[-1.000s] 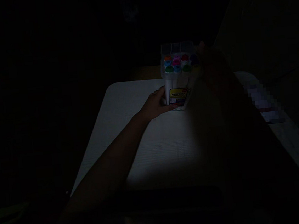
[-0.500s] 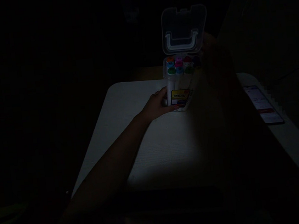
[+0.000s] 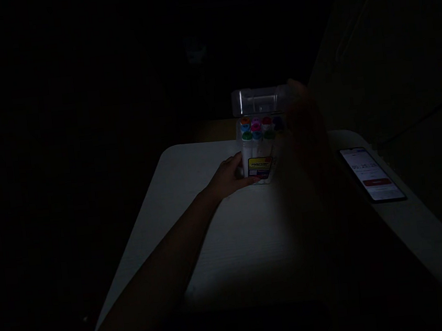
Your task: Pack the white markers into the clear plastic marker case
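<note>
Head camera: left hand is gripping the marker case, fingers curled, on the tabletop's far side. Markers are sitting inside, lid raised, not shut; right hand is showing beside it, hold too dark to tell.

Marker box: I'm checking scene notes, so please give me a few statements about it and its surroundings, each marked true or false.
1. The left hand holds the marker box low down. True.
2. The lid is shut over the markers. False: it is open.
3. The phone lies on the table, right of the box. True.
4. The phone looks switched off. False: it is lit up.
5. The right hand is by the lid's right end. True.
</note>
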Demonstrator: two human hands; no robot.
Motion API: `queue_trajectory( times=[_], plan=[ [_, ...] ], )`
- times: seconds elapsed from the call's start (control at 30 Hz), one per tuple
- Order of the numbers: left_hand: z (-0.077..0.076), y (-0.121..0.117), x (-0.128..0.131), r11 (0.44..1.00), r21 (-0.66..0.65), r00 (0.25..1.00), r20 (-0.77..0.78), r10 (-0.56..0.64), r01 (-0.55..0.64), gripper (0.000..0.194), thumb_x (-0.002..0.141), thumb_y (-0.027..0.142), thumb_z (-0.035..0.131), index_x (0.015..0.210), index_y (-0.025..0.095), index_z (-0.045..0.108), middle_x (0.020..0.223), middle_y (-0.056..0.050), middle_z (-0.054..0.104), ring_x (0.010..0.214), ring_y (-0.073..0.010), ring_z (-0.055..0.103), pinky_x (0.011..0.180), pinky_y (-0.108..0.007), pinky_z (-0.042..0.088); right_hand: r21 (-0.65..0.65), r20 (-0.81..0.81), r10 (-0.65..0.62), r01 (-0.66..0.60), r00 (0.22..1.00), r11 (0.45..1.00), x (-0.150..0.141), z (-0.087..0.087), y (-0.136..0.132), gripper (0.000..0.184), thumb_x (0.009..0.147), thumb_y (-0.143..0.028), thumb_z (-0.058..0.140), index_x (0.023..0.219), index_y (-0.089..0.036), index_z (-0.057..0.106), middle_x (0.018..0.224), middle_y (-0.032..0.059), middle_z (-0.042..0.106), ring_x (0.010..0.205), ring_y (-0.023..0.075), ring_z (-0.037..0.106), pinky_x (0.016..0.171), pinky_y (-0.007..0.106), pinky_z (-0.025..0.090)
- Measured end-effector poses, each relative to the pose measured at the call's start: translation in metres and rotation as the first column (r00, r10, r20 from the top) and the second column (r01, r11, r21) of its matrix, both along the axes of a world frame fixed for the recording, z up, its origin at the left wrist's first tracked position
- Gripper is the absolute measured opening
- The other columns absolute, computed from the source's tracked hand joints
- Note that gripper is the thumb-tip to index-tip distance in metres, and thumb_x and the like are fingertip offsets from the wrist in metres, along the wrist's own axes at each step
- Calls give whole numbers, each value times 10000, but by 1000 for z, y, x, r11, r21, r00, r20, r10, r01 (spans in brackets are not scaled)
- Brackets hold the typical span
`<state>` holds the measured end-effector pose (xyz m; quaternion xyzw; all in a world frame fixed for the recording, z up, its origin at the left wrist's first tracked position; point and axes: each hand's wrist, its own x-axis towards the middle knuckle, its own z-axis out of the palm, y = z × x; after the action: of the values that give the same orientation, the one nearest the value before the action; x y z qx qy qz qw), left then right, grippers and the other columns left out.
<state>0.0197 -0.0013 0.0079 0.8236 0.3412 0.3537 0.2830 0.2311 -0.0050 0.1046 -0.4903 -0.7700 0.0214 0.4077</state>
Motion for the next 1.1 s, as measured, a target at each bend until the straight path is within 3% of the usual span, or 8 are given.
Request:
queue_trajectory(
  times=[0.1, 0.2, 0.33, 0.53, 0.67, 0.9, 1.1],
  plan=[
    [0, 0, 0, 1000, -5, 1000, 2, 0, 0, 648, 659, 507, 716, 1181, 179, 519, 1081, -92, 663, 967, -243, 635, 853, -384, 507, 43, -131, 48, -43, 990, 998, -13, 4, -29, 561, 922, -558, 154, 1407, -302, 270, 1442, 0, 374, 1345, 209, 348, 1111, 435, 342],
    [0, 0, 1, 1000, 4, 1000, 14, -7, 7, 649, 657, 498, 720, 1188, 184, 519, 1087, -91, 663, 992, -249, 630, 863, -386, 505, 40, -164, 46, -40, 985, 998, -20, 8, -40, 548, 920, -567, 171, 1366, -290, 328, 1419, 10, 404, 1332, 197, 369, 1126, 407, 316],
    [0, 0, 1, 1000, 18, 1000, 17, -5, 5, 642, 657, 503, 719, 1181, 188, 523, 1095, -94, 661, 984, -246, 635, 854, -382, 511, 24, -156, 51, -48, 986, 999, -19, 9, -40, 567, 904, -600, 160, 1350, -304, 348, 1417, 4, 397, 1320, 158, 378, 1109, 340, 352],
    [1, 0, 1, 1000, 8, 999, 28, -22, 22, 637, 659, 490, 723, 1185, 192, 520, 1111, -102, 658, 1012, -257, 628, 887, -408, 497, -7, -101, 34, -35, 994, 999, -15, 8, -39, 512, 918, -550, 165, 1372, -374, 321, 1441, -29, 356, 1350, 235, 330, 1098, 477, 346],
    [1, -1, 1, 1000, 1, 1000, 24, -16, 16, 632, 668, 482, 720, 1189, 188, 516, 1146, -109, 644, 1042, -261, 616, 901, -411, 488, -28, -87, 12, -15, 996, 1000, -14, 7, -37, 517, 912, -567, 158, 1365, -391, 334, 1438, -37, 357, 1345, 220, 338, 1100, 451, 351],
    [1, 0, 1, 1000, 29, 1000, 4, -5, 5, 644, 674, 491, 713, 1199, 180, 506, 1161, -97, 635, 1054, -251, 609, 912, -392, 481, 184, -302, 163, -111, 939, 977, -14, -10, -22, 481, 879, -609, 305, 1240, -354, 495, 1333, 7, 492, 1254, 235, 452, 1062, 447, 384],
    [1, 0, 1, 1000, 21, 1000, 5, -13, 13, 628, 671, 493, 710, 1179, 180, 516, 1105, -85, 657, 987, -238, 634, 867, -371, 502, 305, -269, 222, -136, 937, 943, -15, -8, -22, 404, 903, -527, 356, 1195, -328, 552, 1301, 29, 516, 1250, 241, 458, 1070, 478, 355]
  ],
)
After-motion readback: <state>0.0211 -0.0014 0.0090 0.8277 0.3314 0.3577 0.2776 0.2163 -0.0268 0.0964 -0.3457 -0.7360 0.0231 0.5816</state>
